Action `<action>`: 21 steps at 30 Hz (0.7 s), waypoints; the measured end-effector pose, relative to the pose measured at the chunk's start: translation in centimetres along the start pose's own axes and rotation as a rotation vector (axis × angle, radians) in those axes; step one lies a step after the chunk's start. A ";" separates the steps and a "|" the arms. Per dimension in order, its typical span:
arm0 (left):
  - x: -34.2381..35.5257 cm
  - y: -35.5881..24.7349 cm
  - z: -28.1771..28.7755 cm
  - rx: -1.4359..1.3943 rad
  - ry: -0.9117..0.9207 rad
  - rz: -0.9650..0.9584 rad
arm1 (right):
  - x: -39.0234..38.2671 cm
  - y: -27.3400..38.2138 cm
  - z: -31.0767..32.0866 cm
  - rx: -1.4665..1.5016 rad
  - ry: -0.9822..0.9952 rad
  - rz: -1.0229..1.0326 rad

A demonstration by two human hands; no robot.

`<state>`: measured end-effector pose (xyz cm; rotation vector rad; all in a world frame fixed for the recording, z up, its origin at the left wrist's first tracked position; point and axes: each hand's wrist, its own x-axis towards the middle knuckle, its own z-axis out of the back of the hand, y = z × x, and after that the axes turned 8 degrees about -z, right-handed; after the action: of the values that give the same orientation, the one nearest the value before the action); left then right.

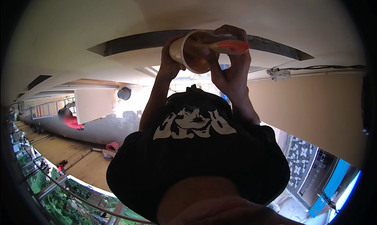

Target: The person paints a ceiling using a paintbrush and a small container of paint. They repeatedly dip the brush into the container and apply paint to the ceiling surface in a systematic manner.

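My left hand [170, 66] is wrapped round the outer side of a white round tub [182, 52]. Its open mouth faces me, and the inside looks brownish and shadowed. Close against the tub's rim, my right hand [232, 70] is closed on a tool with a rounded orange-red end [234, 47]. The paler part of this tool reaches across toward the tub's mouth. Shadow hides its far end, and its exact kind is unclear. Both arms are stretched out ahead of my black printed shirt [192, 154].
A long dark recess [145, 40] crosses the pale wall behind my hands. Cables with a fitting [280, 72] run along the right. To the left are a dark round bucket [124, 93], a pink tub [112, 146], a ladder [41, 110] and a person in red [72, 121].
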<state>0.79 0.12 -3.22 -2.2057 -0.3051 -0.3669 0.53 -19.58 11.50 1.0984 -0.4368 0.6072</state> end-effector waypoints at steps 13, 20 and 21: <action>0.1 1.9 -0.5 -0.087 -0.023 0.068 | 0.3 -0.3 1.3 0.149 -0.126 -0.004; 0.4 1.5 -2.6 0.032 -0.012 0.014 | 0.2 -2.0 2.1 -0.062 -0.097 0.131; 0.4 1.5 -2.4 0.026 -0.010 0.044 | 0.0 -2.1 2.0 -0.105 -0.115 0.171</action>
<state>1.25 -2.66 -2.72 -2.1859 -0.2651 -0.3265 1.88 -22.11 10.86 1.0048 -0.6606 0.6656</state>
